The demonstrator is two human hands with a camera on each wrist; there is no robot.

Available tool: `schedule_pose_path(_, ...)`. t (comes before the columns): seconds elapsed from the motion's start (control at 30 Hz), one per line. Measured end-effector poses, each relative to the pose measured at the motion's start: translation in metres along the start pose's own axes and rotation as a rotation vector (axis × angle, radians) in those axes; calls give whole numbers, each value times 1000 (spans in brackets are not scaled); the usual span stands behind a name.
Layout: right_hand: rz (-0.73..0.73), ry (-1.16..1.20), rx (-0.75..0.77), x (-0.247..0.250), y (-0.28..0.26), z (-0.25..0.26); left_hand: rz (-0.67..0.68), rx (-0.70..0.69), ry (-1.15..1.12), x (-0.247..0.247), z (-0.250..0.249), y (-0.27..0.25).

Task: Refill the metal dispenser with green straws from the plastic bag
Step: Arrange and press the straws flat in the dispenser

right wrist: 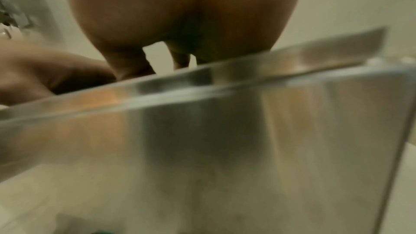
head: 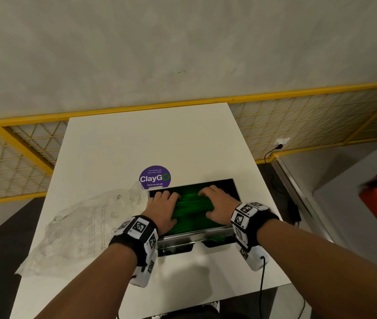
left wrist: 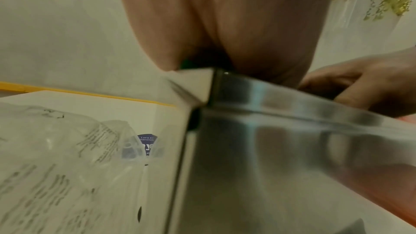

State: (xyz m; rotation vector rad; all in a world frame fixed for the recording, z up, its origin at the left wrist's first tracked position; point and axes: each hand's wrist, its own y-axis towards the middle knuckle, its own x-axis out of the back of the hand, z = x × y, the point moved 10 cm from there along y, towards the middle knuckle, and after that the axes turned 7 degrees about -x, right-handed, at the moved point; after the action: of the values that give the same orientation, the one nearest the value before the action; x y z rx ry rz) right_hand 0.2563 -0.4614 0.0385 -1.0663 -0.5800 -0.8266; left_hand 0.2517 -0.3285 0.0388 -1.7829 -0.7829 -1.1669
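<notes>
Both your hands are flat on the green straws [head: 193,209], which lie in the open-topped metal dispenser [head: 196,237] at the near middle of the white table [head: 150,143]. Left hand [head: 163,209] covers the left end, right hand [head: 219,203] the right end; fingers straight, pressing, gripping nothing. The straws' long axis runs left-right, i.e. across between your palms, so each hand sits on one end of the pile. Neither's nearer; it's symmetric. The plastic bag [head: 79,229] lies crumpled just left of the dispenser, looks emptied, closest to your left hand. Next is prob. levelling the pile, pushing along that axis.
</notes>
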Motion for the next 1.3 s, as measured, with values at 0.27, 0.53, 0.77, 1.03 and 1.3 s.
schedule_pose_path(0.27,5,-284,13,-4,-6,-13,-85,-70,-100,10,-3,-4)
schedule_pose_path(0.53,88,-283,-16,-12,-16,-9,37,-37,231,1,-3,-14)
schedule_pose_path(0.77,69,-339,-44,-6,-13,-11,52,-15,229,4,-5,-17)
schedule_pose_path(1.03,21,-271,-50,17,4,12,-5,19,125,20,-4,-14)
schedule_pose_path(1.3,378,-463,-158,-30,43,27,170,-71,105,-6,0,-13)
